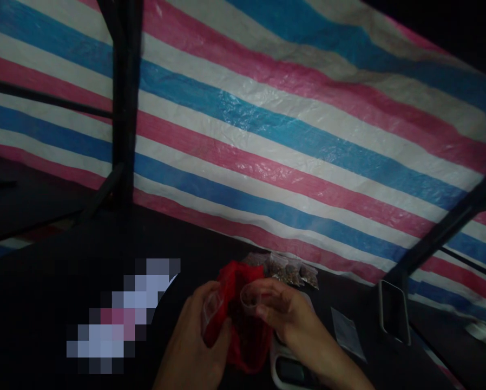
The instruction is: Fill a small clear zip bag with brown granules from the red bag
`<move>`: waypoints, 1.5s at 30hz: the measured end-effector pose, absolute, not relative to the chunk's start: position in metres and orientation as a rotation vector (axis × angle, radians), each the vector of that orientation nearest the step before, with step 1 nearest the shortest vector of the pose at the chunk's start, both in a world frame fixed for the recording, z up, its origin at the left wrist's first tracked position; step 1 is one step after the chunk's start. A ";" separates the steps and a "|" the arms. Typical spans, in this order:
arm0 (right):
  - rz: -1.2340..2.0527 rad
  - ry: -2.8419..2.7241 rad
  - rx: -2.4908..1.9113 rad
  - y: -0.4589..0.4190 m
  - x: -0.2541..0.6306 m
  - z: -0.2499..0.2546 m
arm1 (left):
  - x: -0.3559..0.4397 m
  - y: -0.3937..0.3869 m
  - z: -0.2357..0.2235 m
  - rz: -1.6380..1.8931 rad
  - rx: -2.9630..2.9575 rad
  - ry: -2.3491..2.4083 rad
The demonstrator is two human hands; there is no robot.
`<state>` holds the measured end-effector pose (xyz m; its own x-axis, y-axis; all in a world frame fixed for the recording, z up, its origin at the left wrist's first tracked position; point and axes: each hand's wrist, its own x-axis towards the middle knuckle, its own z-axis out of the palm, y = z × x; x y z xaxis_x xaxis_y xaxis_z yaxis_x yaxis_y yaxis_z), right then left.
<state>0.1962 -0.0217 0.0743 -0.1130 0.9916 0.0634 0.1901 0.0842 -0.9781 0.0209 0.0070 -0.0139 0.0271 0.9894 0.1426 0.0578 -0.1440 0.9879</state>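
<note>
Low in the dim frame, both my hands are on a red plastic bag (243,319). My left hand (196,341) pinches its left edge together with a small clear pouch. My right hand (291,319) holds a small clear plastic bag (254,297) open at the red bag's mouth. Just beyond them several small clear packets (289,269) filled with brown bits lie on the dark table (64,271).
A striped red, white and blue tarp (267,135) hangs behind the table on dark poles (123,103). A white scale-like device (289,371) sits under my right hand. An empty clear pouch (347,332) and a dark rounded rectangular object (394,311) lie to the right.
</note>
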 end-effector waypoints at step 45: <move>0.265 -2.155 -2.093 -0.019 0.186 0.058 | 0.026 0.000 0.026 1.335 1.000 1.174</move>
<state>0.1863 -0.0189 0.0575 -0.0325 0.9990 -0.0317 0.9769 0.0251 -0.2122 0.0259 -0.0003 0.0264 -0.1030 0.9935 -0.0476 -0.1745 0.0291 0.9842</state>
